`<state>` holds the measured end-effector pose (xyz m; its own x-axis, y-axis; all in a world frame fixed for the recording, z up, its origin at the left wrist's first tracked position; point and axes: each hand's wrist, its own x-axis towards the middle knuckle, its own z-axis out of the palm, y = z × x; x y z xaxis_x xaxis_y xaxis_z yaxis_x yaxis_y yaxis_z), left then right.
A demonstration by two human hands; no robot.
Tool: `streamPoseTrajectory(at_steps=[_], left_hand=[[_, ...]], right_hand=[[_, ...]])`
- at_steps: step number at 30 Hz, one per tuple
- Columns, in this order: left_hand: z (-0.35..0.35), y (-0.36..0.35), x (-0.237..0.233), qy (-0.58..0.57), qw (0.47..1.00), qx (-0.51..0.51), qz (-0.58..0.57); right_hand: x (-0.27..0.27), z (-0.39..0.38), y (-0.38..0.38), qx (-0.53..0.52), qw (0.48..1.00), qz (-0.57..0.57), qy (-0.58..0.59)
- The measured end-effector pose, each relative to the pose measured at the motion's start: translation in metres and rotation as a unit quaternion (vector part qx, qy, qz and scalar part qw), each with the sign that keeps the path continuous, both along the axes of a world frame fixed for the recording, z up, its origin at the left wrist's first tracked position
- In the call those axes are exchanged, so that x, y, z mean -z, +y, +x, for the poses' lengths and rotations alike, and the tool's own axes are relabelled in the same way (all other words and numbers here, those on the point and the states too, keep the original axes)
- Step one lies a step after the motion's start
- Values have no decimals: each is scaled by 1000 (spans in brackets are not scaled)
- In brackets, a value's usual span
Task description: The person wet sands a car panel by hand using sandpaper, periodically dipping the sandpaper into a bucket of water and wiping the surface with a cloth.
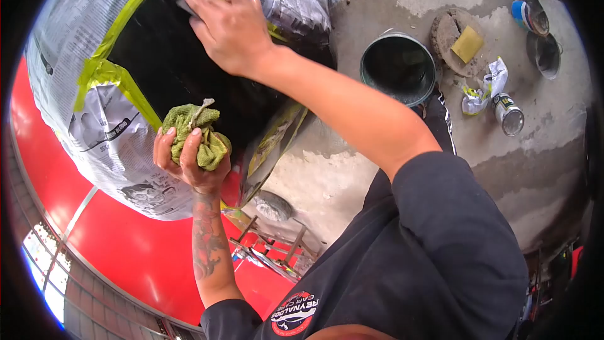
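Observation:
My left hand [192, 164] is closed around a bunched, damp-looking green cloth [189, 129], held just above the lower edge of a glossy black panel [163, 44]. Yellow-green masking tape [123, 19] outlines this panel, and newspaper [69, 31] covers the surface around it. Higher up, my right hand [229, 31] presses on the black panel near its upper tape edge, with the fingers stretched forward. A thin grey edge, apparently a piece of sandpaper [184, 5], shows beneath those fingertips; most of it is hidden under the hand.
A dark bucket [397, 34] stands on the concrete floor beside my leg. Right of it are a round block [443, 28] with a yellow sponge [467, 44], crumpled masking paper [494, 79] and a paint can [508, 115]. A red car body [135, 239] curves along the left.

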<state>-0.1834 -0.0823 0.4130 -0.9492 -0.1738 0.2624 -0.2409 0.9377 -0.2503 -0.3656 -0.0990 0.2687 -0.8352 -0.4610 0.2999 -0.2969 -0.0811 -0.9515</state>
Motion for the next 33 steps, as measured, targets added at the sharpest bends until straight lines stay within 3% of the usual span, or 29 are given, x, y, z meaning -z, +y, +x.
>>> streamPoseTrajectory(at_steps=[16, 19, 20, 23, 24, 25, 27, 31, 33], left_hand=[[2, -4, 2, 14, 1000, 3, 9], [2, -4, 2, 13, 1000, 2, 5], [2, -4, 3, 13, 1000, 2, 3], [0, -2, 1, 12, 1000, 2, 11], [0, -2, 0, 11, 1000, 3, 10], [1, -3, 0, 12, 1000, 4, 9], [1, -4, 1, 10, 1000, 4, 9], [0, -3, 0, 6, 1000, 1, 6], [1, -3, -1, 4, 1000, 3, 7]], right_hand=[[-6, -25, -40, 65, 994, 66, 60], [-17, -21, -33, 55, 995, 15, 83], [-12, -27, -29, 47, 995, -5, 87], [-13, -62, 1, -126, 992, 7, 9], [-19, -49, -14, 20, 998, -11, 55], [-22, -36, -24, -16, 989, 129, 69], [-33, -21, -27, 61, 996, 4, 72], [-12, -44, -22, 18, 995, -87, 47], [-8, -42, -25, 7, 998, -35, 59]])
